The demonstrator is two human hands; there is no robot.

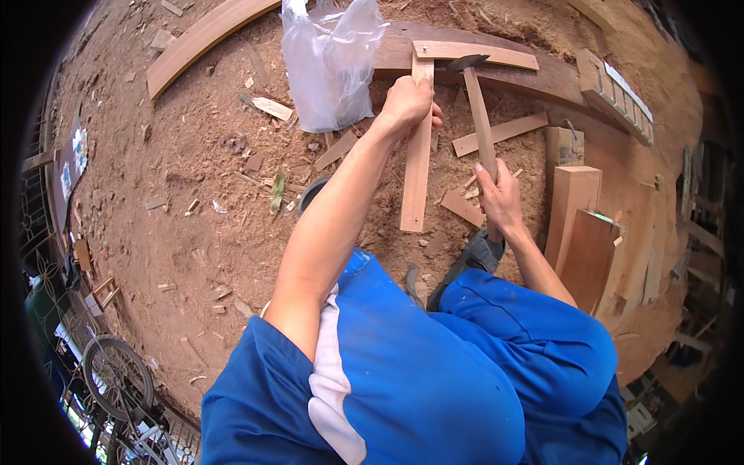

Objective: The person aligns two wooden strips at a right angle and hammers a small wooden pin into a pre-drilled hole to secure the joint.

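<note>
My left hand (pixel 411 106) is closed round a narrow wooden strip (pixel 416 182), below the place where it meets a second wooden strip (pixel 496 56) at an angle. A small metal nail head shows at that corner. In my right hand (pixel 501 198) is a hammer (pixel 481 116), gripped by its wooden handle. Its dark metal head lies over the second strip, just right of the corner; whether it touches the wood I cannot tell. Beneath the corner runs a broad brown plank (pixel 399 48). A third short strip (pixel 500 134) rests on the ground behind the hammer handle.
A white plastic bag (pixel 329 70) stands left of the strips. Wooden blocks and boards (pixel 573 213) stand at the right, near a slatted wooden piece (pixel 616 94). A curved plank (pixel 201 39) lies far left. Wood scraps litter the dirt; a bicycle (pixel 118 377) is at lower left.
</note>
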